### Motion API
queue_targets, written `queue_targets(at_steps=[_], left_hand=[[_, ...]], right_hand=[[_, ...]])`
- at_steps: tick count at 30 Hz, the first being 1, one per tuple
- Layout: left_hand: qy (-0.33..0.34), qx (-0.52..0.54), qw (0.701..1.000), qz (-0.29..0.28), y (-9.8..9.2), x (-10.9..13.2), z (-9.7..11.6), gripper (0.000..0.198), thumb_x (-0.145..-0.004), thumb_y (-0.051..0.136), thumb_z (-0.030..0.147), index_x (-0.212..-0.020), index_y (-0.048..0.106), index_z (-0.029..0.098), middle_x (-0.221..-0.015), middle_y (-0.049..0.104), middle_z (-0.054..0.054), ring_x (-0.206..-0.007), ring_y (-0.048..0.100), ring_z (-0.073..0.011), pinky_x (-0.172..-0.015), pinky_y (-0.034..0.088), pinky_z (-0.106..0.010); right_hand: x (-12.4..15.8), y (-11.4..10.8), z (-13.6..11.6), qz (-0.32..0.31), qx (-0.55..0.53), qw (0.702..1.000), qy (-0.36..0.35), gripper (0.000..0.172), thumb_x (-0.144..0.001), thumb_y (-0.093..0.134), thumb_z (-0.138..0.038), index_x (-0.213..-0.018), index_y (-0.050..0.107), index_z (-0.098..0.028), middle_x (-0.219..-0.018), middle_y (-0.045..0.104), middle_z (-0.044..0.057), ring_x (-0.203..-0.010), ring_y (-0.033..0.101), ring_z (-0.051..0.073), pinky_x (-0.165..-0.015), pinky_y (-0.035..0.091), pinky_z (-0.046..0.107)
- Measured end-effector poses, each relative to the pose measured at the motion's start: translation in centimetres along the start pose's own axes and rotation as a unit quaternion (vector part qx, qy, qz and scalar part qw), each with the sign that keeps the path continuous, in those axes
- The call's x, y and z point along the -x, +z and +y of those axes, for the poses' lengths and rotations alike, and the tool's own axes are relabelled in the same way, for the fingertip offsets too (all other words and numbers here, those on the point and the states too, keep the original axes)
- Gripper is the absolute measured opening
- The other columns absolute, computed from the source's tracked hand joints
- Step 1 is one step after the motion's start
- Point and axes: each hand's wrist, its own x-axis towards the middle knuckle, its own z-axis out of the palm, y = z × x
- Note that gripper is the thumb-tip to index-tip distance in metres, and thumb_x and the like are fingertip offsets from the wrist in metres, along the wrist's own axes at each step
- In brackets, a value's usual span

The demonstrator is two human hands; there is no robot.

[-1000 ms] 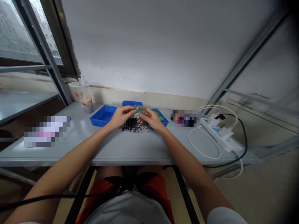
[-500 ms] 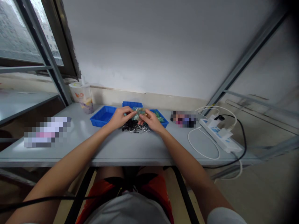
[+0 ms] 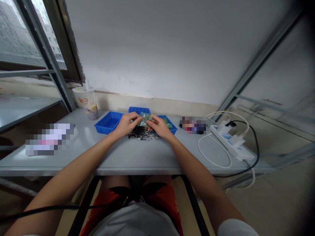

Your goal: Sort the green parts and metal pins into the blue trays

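Between my two hands is a small clear plastic bag (image 3: 145,118) with greenish-white markings or contents. My left hand (image 3: 126,124) pinches its left side with thumb and fingers. On the right side, my right hand (image 3: 159,126) grips it with the thumb on top. Just below the bag, a pile of small black and silvery metal pieces (image 3: 143,135) lies on the table. A blue tray (image 3: 100,127) sits left of my left hand. Partly behind my right hand, another blue tray (image 3: 174,131) holds greenish bags. What the bag contains is too small to make out.
At the back stands a third blue tray (image 3: 139,109). A drink cup with a straw (image 3: 89,104) is at the back left, and a blurred flat item (image 3: 49,139) lies left. To the right are another blurred object (image 3: 193,125) and a power strip (image 3: 232,142) with cables.
The bag has tilted slightly between my fingers, and its face shows a little more. Both hands stay in nearly the same place.
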Motion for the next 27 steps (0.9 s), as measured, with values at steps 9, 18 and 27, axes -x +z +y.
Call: queue_targets(at_steps=[9, 18, 27], left_hand=[[-0.005, 0.029, 1.0, 0.0, 0.2, 0.13, -0.25, 0.025, -0.087, 0.051, 0.032, -0.074, 0.064, 0.015, -0.071, 0.063, -0.002, -0.065, 0.054, -0.0124, -0.062, 0.041, -0.024], [0.018, 0.053, 0.998, 0.026, 0.52, 0.21, 0.07, 0.025, -0.084, 0.055, 0.033, -0.073, 0.067, 0.015, -0.071, 0.065, -0.003, -0.065, 0.056, -0.0129, -0.064, 0.043, -0.025], [0.005, 0.069, 0.997, 0.036, 0.58, 0.27, 0.35, 0.026, -0.085, 0.055, 0.033, -0.071, 0.067, 0.015, -0.069, 0.064, -0.003, -0.065, 0.056, -0.013, -0.063, 0.043, -0.025]], right_hand=[[-0.1, -0.13, 0.54, 0.016, 0.029, 0.999, -0.007, 0.033, -0.079, 0.056, -0.051, -0.069, 0.046, -0.021, -0.059, 0.046, -0.005, -0.054, 0.052, 0.011, -0.054, 0.044, 0.024], [0.01, -0.48, 0.13, 0.058, 0.107, 0.991, -0.054, 0.042, -0.087, 0.045, -0.048, -0.058, 0.046, -0.018, -0.052, 0.047, -0.003, -0.052, 0.047, 0.01, -0.053, 0.035, 0.023], [0.04, -0.45, 0.32, 0.057, 0.122, 0.989, -0.058, 0.041, -0.088, 0.044, -0.045, -0.057, 0.048, -0.018, -0.051, 0.049, -0.003, -0.051, 0.048, 0.01, -0.052, 0.034, 0.023]])
